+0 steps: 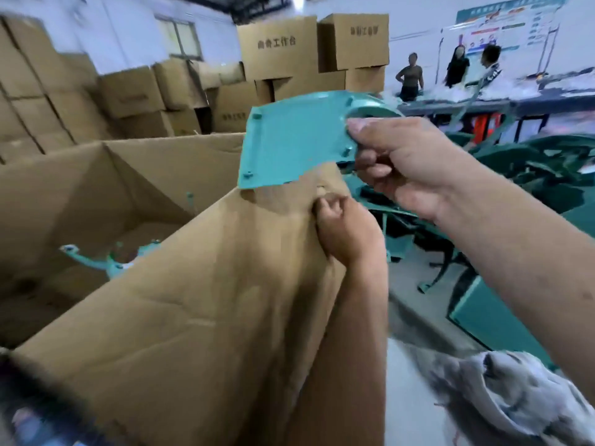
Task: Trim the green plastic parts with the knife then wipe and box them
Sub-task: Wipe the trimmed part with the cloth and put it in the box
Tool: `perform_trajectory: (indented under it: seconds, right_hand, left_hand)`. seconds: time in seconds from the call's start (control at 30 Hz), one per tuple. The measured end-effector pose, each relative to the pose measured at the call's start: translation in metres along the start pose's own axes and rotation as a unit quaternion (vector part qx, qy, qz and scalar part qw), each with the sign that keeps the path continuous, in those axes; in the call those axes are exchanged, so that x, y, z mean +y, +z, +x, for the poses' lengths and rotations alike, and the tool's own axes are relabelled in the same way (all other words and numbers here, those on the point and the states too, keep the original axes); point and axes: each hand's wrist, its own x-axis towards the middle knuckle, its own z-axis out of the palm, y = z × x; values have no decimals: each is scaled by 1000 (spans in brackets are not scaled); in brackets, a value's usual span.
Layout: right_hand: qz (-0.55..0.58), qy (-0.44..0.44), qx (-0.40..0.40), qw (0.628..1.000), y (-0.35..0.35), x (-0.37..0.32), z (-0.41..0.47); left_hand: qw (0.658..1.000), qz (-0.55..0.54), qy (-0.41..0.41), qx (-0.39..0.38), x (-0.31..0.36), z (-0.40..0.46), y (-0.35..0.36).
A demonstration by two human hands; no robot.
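Right hand (396, 165) curled tight around one edge of a flat green plastic part (289, 140), thumb on top, fingers tucked under. Part held up in the air, sticking out to the left of that grip, with small pegs showing on its face and a round ring at the end by the thumb.

Left hand (344, 230) just below, pinching the top corner of a big brown cardboard flap (209, 300), fingers bunched closed on the paper. Flap standing up and a bit bent, its top corner touching the lower edge of the green part.

Left of both grips, a large open cardboard box (96, 194), with more green pieces (96, 260) lying down inside near the bottom.

Right of and below the right grip, a heap of dark green parts (531, 175), blurry. Lower right corner, a crumpled grey rag (515, 394).

Far behind the grips, stacked brown cartons (280, 46) with printed letters. Farther right, three people (450, 72) standing by a long tabletop (483, 104) with white stuff piled on it.
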Motion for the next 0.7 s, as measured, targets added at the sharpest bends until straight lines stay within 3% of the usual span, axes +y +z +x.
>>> perform_trajectory:
  seconds: [0.13,0.2,0.33,0.4,0.53,0.7]
  right_hand:
    - [-60,61,-81,993,71,-11,48]
    - [-134,79,-110,982,93,-14,62]
    - [-247,52,-42,967,101,-5,81]
    - [-255,16,-15,967,89,1,79]
    - [-236,-47,50,969,35,1,62]
    - [-289,-13,155,945,-90,17,-2]
  left_hand:
    - [993,108,-12,-47,8,11,17]
    - [993,106,-7,-50,14,9,17]
    - [996,50,-32,-63,9,11,17]
    - [996,53,-30,-69,4,15,16]
    - [968,235,71,-59,-14,28,18]
    - [948,292,50,-112,-65,24,17]
